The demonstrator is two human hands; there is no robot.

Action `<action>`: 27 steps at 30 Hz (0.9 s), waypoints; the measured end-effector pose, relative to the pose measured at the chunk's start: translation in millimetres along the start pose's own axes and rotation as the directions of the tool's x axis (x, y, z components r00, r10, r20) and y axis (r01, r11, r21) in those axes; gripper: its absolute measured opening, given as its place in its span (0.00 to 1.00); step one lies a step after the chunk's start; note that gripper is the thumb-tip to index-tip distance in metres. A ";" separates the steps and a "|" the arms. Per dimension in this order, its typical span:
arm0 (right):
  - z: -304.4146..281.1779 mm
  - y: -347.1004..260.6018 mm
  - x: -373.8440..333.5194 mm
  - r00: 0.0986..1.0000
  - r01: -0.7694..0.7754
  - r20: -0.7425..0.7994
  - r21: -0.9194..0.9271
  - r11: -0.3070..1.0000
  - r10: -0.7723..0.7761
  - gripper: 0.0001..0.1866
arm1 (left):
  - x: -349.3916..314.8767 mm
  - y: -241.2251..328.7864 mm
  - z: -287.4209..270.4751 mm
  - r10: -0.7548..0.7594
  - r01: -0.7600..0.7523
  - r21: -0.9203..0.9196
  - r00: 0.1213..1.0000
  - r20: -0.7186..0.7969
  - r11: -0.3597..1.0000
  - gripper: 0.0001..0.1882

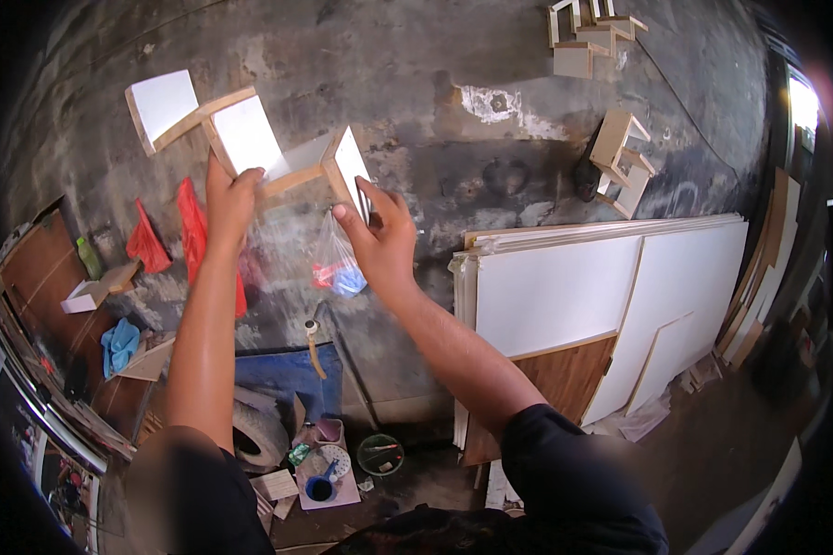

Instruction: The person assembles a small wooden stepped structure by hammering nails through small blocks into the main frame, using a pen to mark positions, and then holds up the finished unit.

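Observation:
Both my arms reach up toward a dark, stained wall. Between them I hold a zigzag wall shelf (pixel 247 139) of white panels with bare wood-coloured edges, tilted with its left end higher. My left hand (pixel 230 199) grips its lower edge near the middle, thumb against a white panel. At the right end panel, my right hand (pixel 384 231) pinches the board between thumb and fingers. The shelf lies against or close before the wall; I cannot tell whether it touches. Below it hangs a clear plastic bag (pixel 338 264) with red and blue contents.
Similar stepped shelves, one small shelf (pixel 623 162) and another shelf (pixel 594 42), hang on the right. Large white boards (pixel 555 296) lean below them. Red bags (pixel 148 242) hang left. A tap (pixel 312 328), a blue mug (pixel 321 486) and a green basin (pixel 380 454) are low down.

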State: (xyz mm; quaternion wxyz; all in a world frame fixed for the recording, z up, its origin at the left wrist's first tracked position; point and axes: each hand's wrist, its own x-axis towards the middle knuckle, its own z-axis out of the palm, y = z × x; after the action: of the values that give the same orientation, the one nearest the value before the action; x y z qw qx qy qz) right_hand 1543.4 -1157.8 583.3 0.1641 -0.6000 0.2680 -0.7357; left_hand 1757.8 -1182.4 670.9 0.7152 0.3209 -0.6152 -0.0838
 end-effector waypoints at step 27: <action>159.8 112.4 135.3 0.991 0.116 -0.075 0.076 0.990 -0.111 0.23 | 228.5 -122.0 -11.4 0.133 -0.128 -0.062 0.987 0.087 0.990 0.40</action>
State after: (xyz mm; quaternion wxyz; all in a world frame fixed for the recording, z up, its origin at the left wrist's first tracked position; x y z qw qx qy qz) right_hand 1658.9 -1355.8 646.2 0.1365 -0.5809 0.2092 -0.7747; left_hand 1854.3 -1391.1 790.7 0.6991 0.2558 -0.6642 -0.0686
